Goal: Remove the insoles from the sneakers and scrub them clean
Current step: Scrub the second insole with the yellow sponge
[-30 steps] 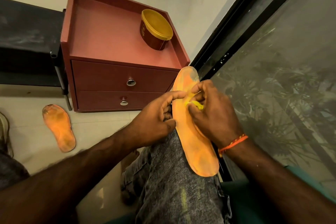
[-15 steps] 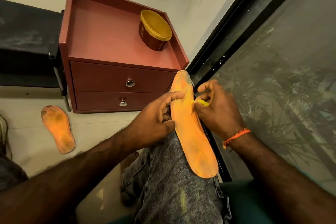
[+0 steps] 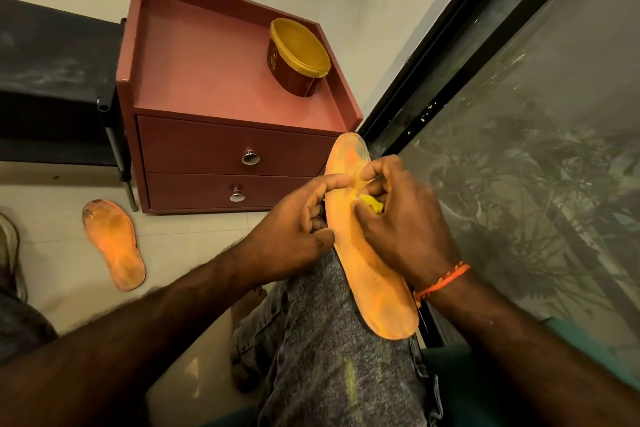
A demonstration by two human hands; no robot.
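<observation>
We see both forearms bare, no sleeves. The right wrist carries a braided orange thread band (image 3: 441, 281) with loose ends. The raised leg wears mottled grey denim jeans (image 3: 332, 350), streaked with a yellow smear.

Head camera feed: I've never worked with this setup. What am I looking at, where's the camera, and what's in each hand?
There is no machine here: these are a person's two bare hands, filmed by one wide-angle camera worn on the head, looking down over the lap. The left hand steadies an orange insole lying along the knee in grey jeans. The right hand pinches a small yellow scrubbing piece against that insole; what exactly it is cannot be told. A second orange insole lies on the tiled floor. Ahead stands a red two-drawer cabinet with a yellow-lidded tub on top.
</observation>
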